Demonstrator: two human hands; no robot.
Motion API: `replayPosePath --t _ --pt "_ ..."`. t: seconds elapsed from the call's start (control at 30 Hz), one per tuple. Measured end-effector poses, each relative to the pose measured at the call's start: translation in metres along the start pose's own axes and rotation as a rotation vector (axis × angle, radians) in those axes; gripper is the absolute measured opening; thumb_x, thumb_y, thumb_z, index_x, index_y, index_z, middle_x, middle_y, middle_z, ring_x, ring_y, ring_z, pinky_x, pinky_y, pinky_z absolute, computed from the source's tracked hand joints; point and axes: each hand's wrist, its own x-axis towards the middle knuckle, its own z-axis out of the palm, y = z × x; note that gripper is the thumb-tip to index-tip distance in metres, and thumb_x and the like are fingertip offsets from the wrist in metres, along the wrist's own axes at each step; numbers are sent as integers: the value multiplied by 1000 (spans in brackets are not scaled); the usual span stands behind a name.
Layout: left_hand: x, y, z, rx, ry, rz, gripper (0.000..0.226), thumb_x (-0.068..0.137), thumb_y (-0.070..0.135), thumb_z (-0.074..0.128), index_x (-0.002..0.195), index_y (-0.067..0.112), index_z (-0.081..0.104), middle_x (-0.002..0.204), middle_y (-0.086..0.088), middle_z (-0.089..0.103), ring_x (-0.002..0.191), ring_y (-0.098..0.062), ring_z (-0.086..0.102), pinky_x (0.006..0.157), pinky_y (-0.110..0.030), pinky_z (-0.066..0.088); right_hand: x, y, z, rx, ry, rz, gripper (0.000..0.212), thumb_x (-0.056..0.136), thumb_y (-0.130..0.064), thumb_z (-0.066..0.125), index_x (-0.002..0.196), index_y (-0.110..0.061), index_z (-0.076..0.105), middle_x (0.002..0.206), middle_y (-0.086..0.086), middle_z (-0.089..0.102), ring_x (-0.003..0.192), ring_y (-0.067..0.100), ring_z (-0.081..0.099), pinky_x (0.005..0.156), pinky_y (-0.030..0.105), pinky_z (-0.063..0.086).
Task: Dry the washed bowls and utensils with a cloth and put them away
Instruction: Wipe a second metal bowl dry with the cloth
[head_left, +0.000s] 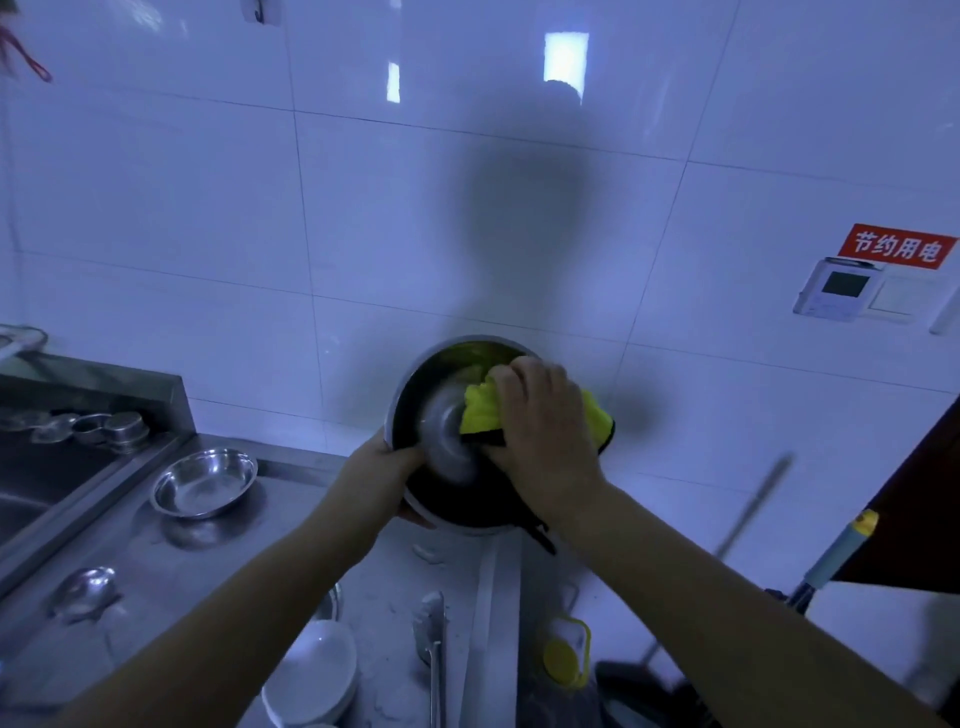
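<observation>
- While the left hand (396, 457) grips the steel bowl (447, 441) at its nine-o'clock rim, it tilts toward the camera.
- The right hand (540, 415) clutches the yellow cloth (480, 410), pressing at three o'clock inside.

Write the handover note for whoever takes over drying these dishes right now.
Left hand: grips the rim of the large steel bowl, held tilted above the counter.
Right hand: presses the yellow cloth inside that bowl; its fingers curl round the cloth.
Done: nothing visibly put away; this bowl is mid-wipe.
Left: the shallow steel bowl, ladle, white bowls and tongs on the counter; then put all away. Whether those are dry cannot be told.
</observation>
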Motion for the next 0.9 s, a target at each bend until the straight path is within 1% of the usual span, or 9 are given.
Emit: replayPosePath --t 0.07,0.1,0.27,0.33,0.5,0.6,0.7,0.8,0.9 --pt "-2 -2 1 6 81 42 8 85 27 58 86 22 64 74 -10 70 55 -26 67 42 -33 51 -10 -15 6 -140 -157 19 81 68 -66 61 120 -5 55 118 12 54 110 34 51 98 46 40" --pt "-3 -3 -2 6 121 59 11 91 27 53 87 24 63 77 -12 68 55 -27 66 41 -33 50 -18 -19 10 -188 -163 -2 81 72 -68 54 122 -5 55 119 11 54 111 33 51 102 46 38" --pt "-13 -6 -9 4 116 130 21 95 24 49 86 37 62 74 1 68 59 -24 68 40 -33 51 -25 -20 18 -220 -102 -71 59 64 -21 76 120 -11 61 110 9 61 87 30 58 75 39 50" --pt "-15 -4 -6 8 90 151 18 95 23 49 89 34 62 73 1 69 60 -21 69 41 -33 51 -14 -19 16 -163 -52 -12 56 67 -12 77 121 -10 63 112 13 63 90 34 60 72 40 52" --pt "-16 2 0 48 72 234 16 96 32 46 97 35 62 88 2 70 77 -15 70 49 -24 53 -2 -37 19 280 14 -21 41 78 -4 73 119 -7 66 126 20 57 114 45 49 94 49 47" --pt "-15 5 -2 38 64 260 19 97 32 44 96 33 63 90 5 72 87 -11 68 67 -21 55 -9 -46 19 424 -70 -156 28 86 -4 62 113 -9 69 134 14 53 126 35 41 109 36 32" --pt "-14 11 -9 39 81 252 22 98 30 43 96 37 63 95 1 71 92 -18 67 75 -33 55 -17 -39 14 384 -179 -256 30 77 4 69 106 -5 71 125 11 59 118 29 49 101 39 44" --pt "-18 16 -12 103 76 268 28 98 31 43 87 47 63 90 2 69 83 -21 67 50 -28 54 -25 -25 6 165 -233 -298 26 66 3 78 89 -7 74 117 9 62 107 27 54 84 39 54" --pt "-24 17 -7 143 32 254 33 97 28 43 85 54 60 87 3 65 73 -25 66 41 -30 52 -29 -6 2 83 -107 -236 28 46 -1 89 67 -9 72 95 11 68 82 28 63 62 36 56"
